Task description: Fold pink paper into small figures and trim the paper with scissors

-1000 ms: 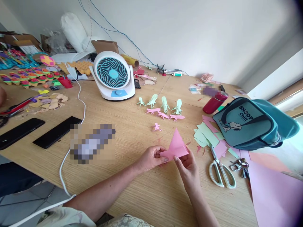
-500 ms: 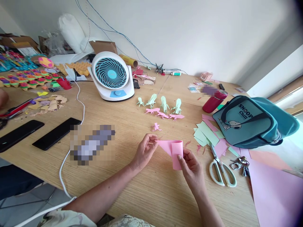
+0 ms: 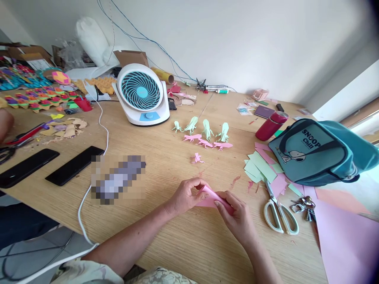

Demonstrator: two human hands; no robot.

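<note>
At the far left, a bare part of another person (image 3: 5, 123) enters at the edge, close to the table (image 3: 160, 148). Below it lie two flat black devices (image 3: 74, 165), side by side, and above them tan scraps (image 3: 66, 127). Next, a white cable (image 3: 106, 128) winds down and passes over the front edge of the table. To the right of the cable there is a blurred object (image 3: 120, 179), which I cannot identify, and behind it stands a white fan (image 3: 142, 94).

In the middle, the left hand (image 3: 187, 196) has its grip pinched on the pink paper (image 3: 207, 202), with the thumb pressing on top. This paper is folded and lies between the two hands, low in front of the person. On its other end, the right hand (image 3: 238, 215) grasps it also, between thumb and fingers. Beyond the hands are a small pink figure (image 3: 197, 158), a row of pink figures (image 3: 222, 146) and a row of green figures (image 3: 207, 128).

Further right, the scissors (image 3: 280, 211) lie just beside green paper pieces (image 3: 262, 167). Then come a red bottle (image 3: 271, 126), the keys (image 3: 306, 205) and a teal bag (image 3: 310, 152).
</note>
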